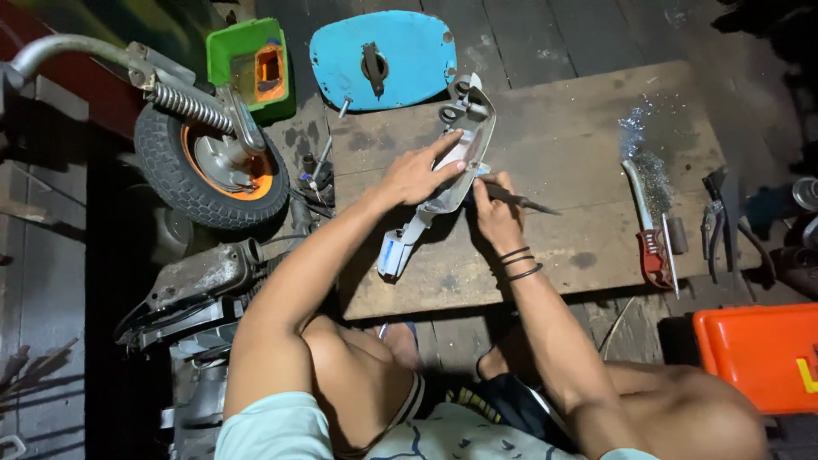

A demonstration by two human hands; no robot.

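On the wooden board (579,170), his left hand (417,175) presses flat on the pale metal casing (456,162). His right hand (494,209) pinches a thin dark tool (520,201) against it. The casing looks rigid, light, best steadied mid-body.

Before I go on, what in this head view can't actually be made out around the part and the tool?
- Tip of the dark hand tool: hidden behind the right hand and the grey metal part.
- Surface under the left hand: covered by the palm.
- Orange case: cut off by the right edge.
- Pliers: too dark and small to tell type.
- Engine: lower half lost in shadow.
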